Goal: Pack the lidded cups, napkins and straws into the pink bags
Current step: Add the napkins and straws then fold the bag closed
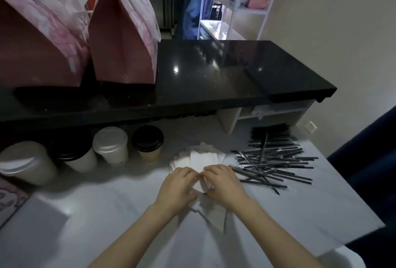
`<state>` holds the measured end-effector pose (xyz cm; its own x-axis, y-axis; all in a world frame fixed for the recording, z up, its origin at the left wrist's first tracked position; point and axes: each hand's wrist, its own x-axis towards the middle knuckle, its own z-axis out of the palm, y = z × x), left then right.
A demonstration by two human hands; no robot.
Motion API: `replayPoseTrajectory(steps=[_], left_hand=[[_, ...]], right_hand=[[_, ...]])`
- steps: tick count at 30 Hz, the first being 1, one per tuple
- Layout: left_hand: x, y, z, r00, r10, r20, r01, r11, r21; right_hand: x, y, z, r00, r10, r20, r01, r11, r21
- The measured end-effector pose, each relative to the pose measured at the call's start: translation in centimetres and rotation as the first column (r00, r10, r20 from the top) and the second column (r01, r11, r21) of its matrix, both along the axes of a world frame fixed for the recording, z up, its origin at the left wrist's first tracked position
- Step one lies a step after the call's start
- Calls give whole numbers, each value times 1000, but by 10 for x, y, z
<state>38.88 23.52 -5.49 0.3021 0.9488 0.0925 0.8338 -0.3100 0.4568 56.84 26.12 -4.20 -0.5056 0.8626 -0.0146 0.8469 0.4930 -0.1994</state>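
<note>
Both hands meet over a fanned pile of white napkins (200, 156) on the white table. My left hand (179, 184) and my right hand (225, 182) pinch one napkin (202, 183) between them, fingers curled. Several black wrapped straws (272, 160) lie scattered right of the napkins. Several lidded cups stand under the counter: a white-lidded one (111, 144), a black-lidded one (147, 142), and two more (25, 161) at the left. Two pink bags (122, 36) (36, 38) stand on the black counter at top left.
The black counter (235, 70) overhangs the table's far side. A white shelf unit (233, 4) with more pink bags stands behind. A patterned pink item (9, 199) lies at the table's left edge. A dark chair (372, 160) is at the right.
</note>
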Motion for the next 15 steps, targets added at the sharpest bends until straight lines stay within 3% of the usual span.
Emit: replayPoseTrajectory(steps=[5,9,15], left_hand=[[-3,4,-4,994,59,88,-59,998,1],[-15,5,2,990,9,142,-2,999,-46],[-23,1,16,965,62,253,-67,998,12]], right_hand=[[5,5,-2,986,6,-165,1,999,43],[9,9,10,985,29,-172,-34,999,-25],[5,6,27,980,72,-185,-68,997,24]])
